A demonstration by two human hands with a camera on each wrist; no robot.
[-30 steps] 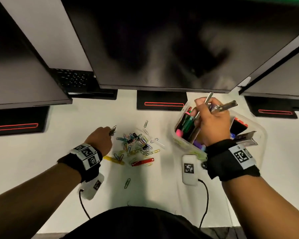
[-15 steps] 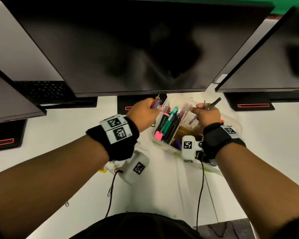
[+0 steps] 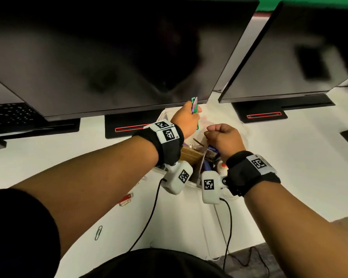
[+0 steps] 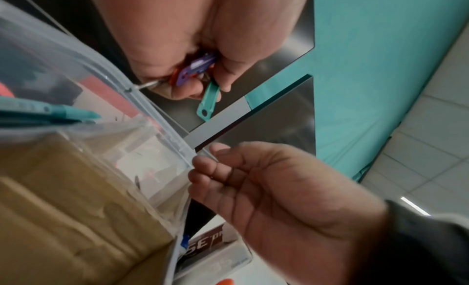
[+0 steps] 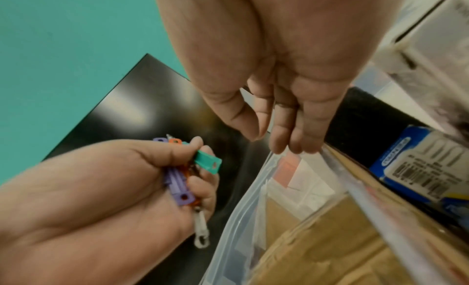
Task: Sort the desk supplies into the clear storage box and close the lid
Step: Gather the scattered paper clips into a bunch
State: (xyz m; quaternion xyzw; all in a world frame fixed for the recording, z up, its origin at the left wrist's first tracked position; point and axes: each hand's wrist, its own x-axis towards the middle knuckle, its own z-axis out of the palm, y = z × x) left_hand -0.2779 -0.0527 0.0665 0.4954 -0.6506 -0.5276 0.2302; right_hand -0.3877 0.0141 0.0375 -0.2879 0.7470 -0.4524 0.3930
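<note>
My left hand (image 3: pixel 189 117) hovers over the far left corner of the clear storage box (image 3: pixel 164 115) and grips a bundle of plastic tags (image 3: pixel 194 104), teal, purple and orange. In the wrist views the tags (image 4: pixel 195 68) (image 5: pixel 205 162) stick out of the left hand (image 4: pixel 203 82) (image 5: pixel 177 175), with a white clip hanging below. My right hand (image 3: pixel 211 133) (image 5: pixel 274 132) pinches the top edge of a clear zip bag (image 5: pixel 253 199) (image 4: pixel 157 128) standing in the box. My hands and wrists hide most of the box.
Two dark monitors (image 3: pixel 119 57) overhang the white desk, with black stands (image 3: pixel 259 111) behind the box. A red clip (image 3: pixel 127 198) and a green paper clip (image 3: pixel 98 232) lie on the desk at the left. A brown cardboard pack (image 3: pixel 189 155) and a blue staple box (image 5: pixel 418 169) sit inside.
My left hand left the clip pile and came over the box with the tags. The right hand no longer holds pens; it now pinches the zip bag.
</note>
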